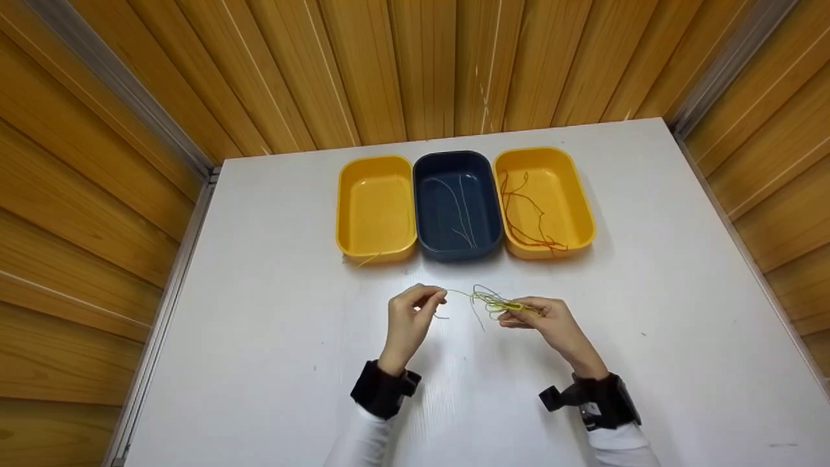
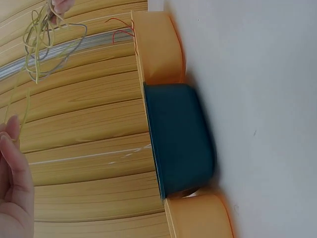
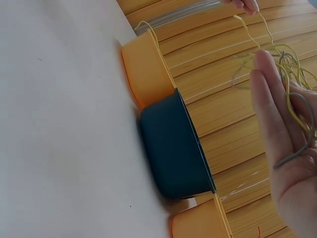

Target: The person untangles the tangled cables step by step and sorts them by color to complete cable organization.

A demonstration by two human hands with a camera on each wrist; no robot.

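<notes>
A loose tangle of yellow and grey strings [image 1: 494, 302] sticks out from my right hand [image 1: 552, 324], which grips it between thumb and fingers above the table. To its left, my left hand [image 1: 410, 321] pinches a yellow strand between thumb and forefinger; the strand runs across the gap to the tangle. In the left wrist view the tangle [image 2: 42, 44] hangs in loops beyond the left hand [image 2: 15, 183]. Strings pass over the fingers of the right hand [image 3: 285, 134] in the right wrist view. A short grey end hangs below the left hand.
Behind the hands three bins stand side by side on the white table [image 1: 259, 324]. The left yellow bin [image 1: 343, 207] has a yellow string [image 1: 371, 259] over its front rim. Pale strings [image 1: 464, 207] lie in the dark blue bin [image 1: 425, 224], red strings [image 1: 541, 217] in the right yellow bin [image 1: 577, 194].
</notes>
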